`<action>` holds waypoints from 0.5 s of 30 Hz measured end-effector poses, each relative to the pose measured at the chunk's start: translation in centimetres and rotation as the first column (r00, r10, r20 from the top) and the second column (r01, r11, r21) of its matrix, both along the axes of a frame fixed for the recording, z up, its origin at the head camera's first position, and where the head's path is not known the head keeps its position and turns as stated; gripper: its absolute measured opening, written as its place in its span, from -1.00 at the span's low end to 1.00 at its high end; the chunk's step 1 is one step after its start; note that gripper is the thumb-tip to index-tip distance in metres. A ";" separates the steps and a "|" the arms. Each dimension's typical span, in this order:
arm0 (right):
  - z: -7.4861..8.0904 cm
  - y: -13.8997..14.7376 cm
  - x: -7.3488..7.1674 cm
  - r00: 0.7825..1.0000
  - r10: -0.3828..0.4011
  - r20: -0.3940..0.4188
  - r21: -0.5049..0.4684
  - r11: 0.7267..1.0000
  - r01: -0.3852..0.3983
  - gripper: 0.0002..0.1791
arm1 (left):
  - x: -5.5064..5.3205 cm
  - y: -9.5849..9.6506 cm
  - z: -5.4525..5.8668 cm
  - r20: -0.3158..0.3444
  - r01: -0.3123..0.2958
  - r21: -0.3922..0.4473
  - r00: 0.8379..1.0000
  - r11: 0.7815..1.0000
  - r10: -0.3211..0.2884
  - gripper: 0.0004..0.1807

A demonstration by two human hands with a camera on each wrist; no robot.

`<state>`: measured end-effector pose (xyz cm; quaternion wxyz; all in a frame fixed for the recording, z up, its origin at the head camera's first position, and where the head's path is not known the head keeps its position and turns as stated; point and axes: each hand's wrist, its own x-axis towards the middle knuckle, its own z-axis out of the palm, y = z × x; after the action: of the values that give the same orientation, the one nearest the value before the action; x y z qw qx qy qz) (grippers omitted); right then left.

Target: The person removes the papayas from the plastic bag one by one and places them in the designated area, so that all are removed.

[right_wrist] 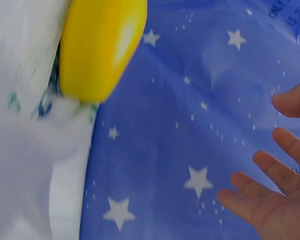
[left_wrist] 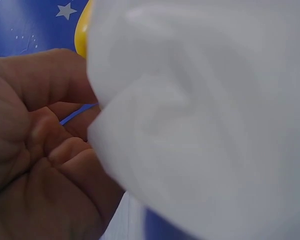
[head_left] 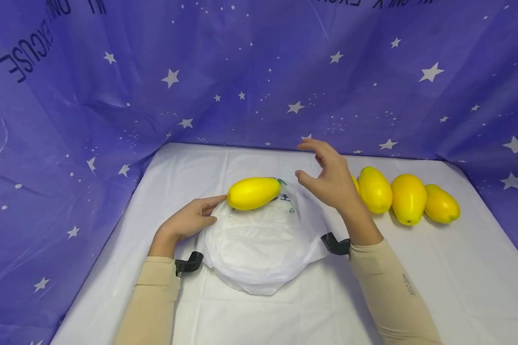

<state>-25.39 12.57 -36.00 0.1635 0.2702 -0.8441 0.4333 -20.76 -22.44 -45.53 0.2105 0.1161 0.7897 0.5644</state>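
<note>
A yellow mango lies on its side at the far part of a white plastic bag, which is spread wide on the table. My left hand is at the bag's left edge, its index fingertip right at the mango's left end and its thumb apart, over the bag. In the left wrist view, white bag film covers the fingertips. My right hand is raised right of the mango, fingers spread and thumb apart, holding nothing. The right wrist view shows the mango by the bag's printed film.
Several more yellow mangoes lie in a row on the right of the white-covered table; the right hand partly hides one. A purple star-patterned sheet rises behind the table and along both sides.
</note>
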 end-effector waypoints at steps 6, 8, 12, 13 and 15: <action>-1.0 -2.5 -0.5 0.997 0.069 0.033 0.019 0.997 -0.070 -0.42 | -0.1 0.0 0.0 -0.020 -0.006 -0.020 1.000 1.000 0.006 -0.29; -1.6 -3.2 -0.8 0.993 0.100 0.063 0.031 0.994 -0.102 -0.41 | -0.1 0.0 0.1 -0.023 -0.009 -0.020 1.000 1.000 0.009 -0.29; -3.1 -4.5 -1.5 0.981 0.151 0.120 0.101 0.981 -0.163 -0.36 | -0.1 0.0 0.1 -0.022 -0.015 -0.020 1.000 1.000 0.014 -0.30; -3.6 -4.8 -1.6 0.978 0.164 0.132 0.118 0.977 -0.180 -0.36 | -0.1 -0.1 0.0 -0.023 -0.014 -0.020 1.000 1.000 0.014 -0.30; -4.4 -5.3 -1.9 0.970 0.185 0.158 0.151 0.966 -0.209 -0.33 | -0.1 -0.1 0.0 -0.017 -0.013 -0.012 1.000 1.000 0.012 -0.30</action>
<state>-27.32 7.23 -40.42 0.0358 0.3342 -0.8556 0.3937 -20.82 -22.54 -45.57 0.2009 0.1147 0.7955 0.5601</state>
